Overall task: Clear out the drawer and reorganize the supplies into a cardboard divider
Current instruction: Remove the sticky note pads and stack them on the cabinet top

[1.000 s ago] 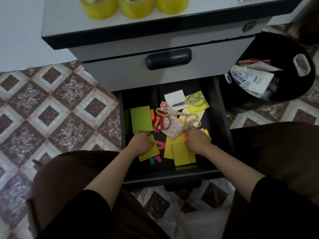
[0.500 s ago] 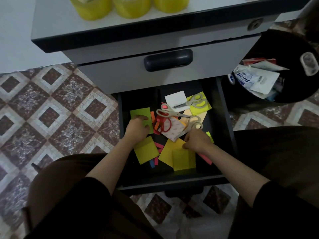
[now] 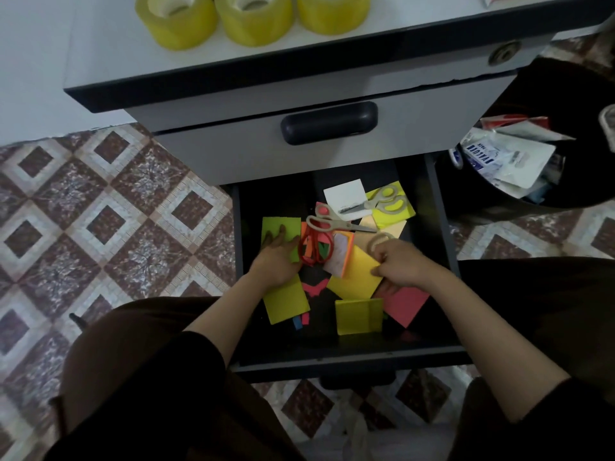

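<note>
Black drawer (image 3: pixel 342 356): pulled open at the centre of the frame, below a closed grey drawer (image 3: pixel 233 151); paper pads, scraps and scissors lie loose on its floor.
Left hand (image 3: pixel 278 257): left-centre of the open drawer, fingers stretched flat over the green pad, thumb by its right edge, clasping nothing.
Green pad (image 3: pixel 274 226): flat at the left side of the drawer, its lower half under the left hand.
Right hand (image 3: pixel 404 266): right-centre of the drawer, fingers curled, pinching the right edge of the yellow pad.
Yellow pad (image 3: pixel 356 277): tilted between the two hands, overlapping the papers beneath it.
Second yellow pad (image 3: pixel 359 316): flat just below the held one, nearer the drawer front.
Lime pad (image 3: pixel 288 302): below the left wrist, skewed.
Pink sheet (image 3: pixel 406 306): under the right hand, partly covered by the yellow pad.
Red-handled scissors (image 3: pixel 314 249): between the hands, on coloured scraps.
Pink-handled scissors (image 3: pixel 327 221): just above those, blades pointing right.
Grey-handled scissors (image 3: pixel 386 201): upper right of the drawer, across a white note (image 3: pixel 344 194).
Tape rolls (image 3: pixel 181 19): three yellow rolls on the cabinet top, along the top edge.
Black bin (image 3: pixel 565 94): right edge of the frame, holding wrappers.
Tiled floor (image 3: pixel 100 227): brown and cream pattern at the left.
</note>
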`<action>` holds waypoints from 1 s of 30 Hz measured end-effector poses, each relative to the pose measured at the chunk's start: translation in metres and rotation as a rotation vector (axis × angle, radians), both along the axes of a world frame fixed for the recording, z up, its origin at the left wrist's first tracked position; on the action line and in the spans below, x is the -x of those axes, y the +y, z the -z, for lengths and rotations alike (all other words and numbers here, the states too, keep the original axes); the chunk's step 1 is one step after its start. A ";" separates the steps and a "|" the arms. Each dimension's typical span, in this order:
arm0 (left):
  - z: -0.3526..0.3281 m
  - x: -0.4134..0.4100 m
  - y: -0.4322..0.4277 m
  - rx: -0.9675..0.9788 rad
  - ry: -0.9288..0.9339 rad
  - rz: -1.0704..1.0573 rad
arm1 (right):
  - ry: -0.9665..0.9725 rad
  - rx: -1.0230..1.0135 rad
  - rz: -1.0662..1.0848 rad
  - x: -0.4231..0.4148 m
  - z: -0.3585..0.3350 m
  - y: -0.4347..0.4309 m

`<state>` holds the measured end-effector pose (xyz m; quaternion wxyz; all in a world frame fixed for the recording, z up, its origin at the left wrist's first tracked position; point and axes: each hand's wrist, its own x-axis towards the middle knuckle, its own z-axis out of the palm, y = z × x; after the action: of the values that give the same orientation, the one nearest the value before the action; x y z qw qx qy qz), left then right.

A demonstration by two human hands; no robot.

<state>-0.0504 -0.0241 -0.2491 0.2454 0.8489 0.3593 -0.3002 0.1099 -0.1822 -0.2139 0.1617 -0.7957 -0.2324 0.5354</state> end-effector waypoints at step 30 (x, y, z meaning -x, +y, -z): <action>-0.028 -0.019 -0.013 -0.183 -0.178 -0.541 | 0.479 -0.353 0.884 -0.011 -0.044 0.012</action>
<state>-0.0311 -0.0374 -0.2208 0.2696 0.7637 0.5752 -0.1146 0.1205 -0.1699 -0.1696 0.5518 -0.6340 0.0823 0.5355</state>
